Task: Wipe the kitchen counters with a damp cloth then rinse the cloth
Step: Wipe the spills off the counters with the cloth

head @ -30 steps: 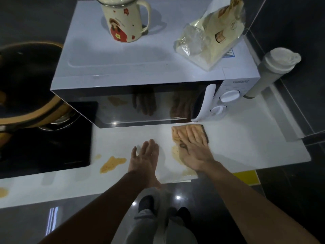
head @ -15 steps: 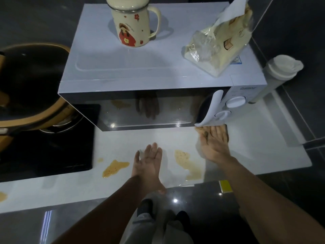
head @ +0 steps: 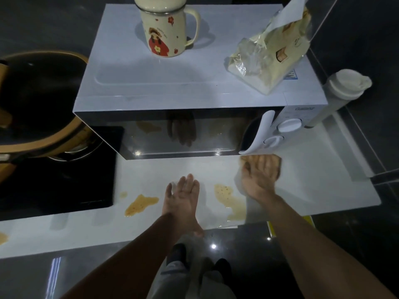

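My right hand (head: pixel 259 178) lies flat on a brownish cloth (head: pixel 277 164), pressing it to the white counter (head: pixel 319 182) just below the microwave's handle. Only the cloth's far edges show past my fingers. My left hand (head: pixel 183 195) rests flat on the counter near its front edge, fingers together, holding nothing. A tan spill (head: pixel 226 196) sits between my two hands, and another tan spill (head: pixel 140 205) lies left of my left hand. A smaller stain (head: pixel 3 237) marks the counter at the far left.
A white microwave (head: pixel 194 83) stands at the back of the counter with a lidded enamel mug (head: pixel 166 29) and a plastic bag (head: pixel 269 57) on top. A white lidded bottle (head: pixel 341 89) stands at its right. A black cooktop (head: pixel 54 180) with a wok (head: pixel 38 104) lies left.
My right hand slid the cloth to the right, from in front of the microwave door to under the handle, uncovering the spill between my hands. My left hand stayed put.
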The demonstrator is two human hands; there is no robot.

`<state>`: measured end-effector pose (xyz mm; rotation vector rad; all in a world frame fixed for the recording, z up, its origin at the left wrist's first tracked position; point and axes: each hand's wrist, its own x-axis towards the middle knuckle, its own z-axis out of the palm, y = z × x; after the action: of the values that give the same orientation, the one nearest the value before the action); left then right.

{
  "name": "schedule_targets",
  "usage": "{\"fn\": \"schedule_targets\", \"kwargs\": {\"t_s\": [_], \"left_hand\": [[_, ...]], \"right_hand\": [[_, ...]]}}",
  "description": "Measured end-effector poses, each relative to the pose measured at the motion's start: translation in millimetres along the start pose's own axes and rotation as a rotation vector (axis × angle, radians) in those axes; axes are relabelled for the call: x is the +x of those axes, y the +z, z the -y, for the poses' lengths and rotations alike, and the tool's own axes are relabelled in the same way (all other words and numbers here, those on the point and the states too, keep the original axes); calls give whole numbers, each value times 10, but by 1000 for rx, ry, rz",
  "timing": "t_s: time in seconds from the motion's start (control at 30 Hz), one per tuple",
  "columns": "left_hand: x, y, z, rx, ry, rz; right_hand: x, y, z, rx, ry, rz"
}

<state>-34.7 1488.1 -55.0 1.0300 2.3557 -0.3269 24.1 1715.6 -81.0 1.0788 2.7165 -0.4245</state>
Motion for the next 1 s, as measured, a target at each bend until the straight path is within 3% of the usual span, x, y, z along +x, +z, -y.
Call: {"fn": "schedule_targets", "kwargs": {"t_s": [0.1, 0.17, 0.27, 0.43, 0.57, 0.63, 0.73, 0.9, 1.0], "left_hand": [[-7, 0, 6, -12, 3, -9], [-20, -19, -2, -15, 3, -10], [-31, -3, -15, -8, -12, -14], [-13, 11, 1, 8, -13, 1], [-14, 11, -7, 8, -9, 8], [-13, -7, -15, 12, -10, 6], [-14, -4, -27, 1, -15, 4], [-21, 3, -7, -27, -12, 1], [-24, -1, -8, -36, -2, 0]], "right_hand": [[-145, 176, 350, -30, -404, 133], [-127, 16, 301, 22, -519, 160], [-22, -193, -236, 175, -352, 59], [-585, 98, -1155, -118, -275, 180], [-1261, 188, -797, -1, -241, 219], [-1410, 347, -436, -78, -223, 166], [-1434, 530, -125, -75, -60, 102], [-1378, 393, -331, 42, 38, 62], [-1485, 369, -203, -56, -22, 97]]}}
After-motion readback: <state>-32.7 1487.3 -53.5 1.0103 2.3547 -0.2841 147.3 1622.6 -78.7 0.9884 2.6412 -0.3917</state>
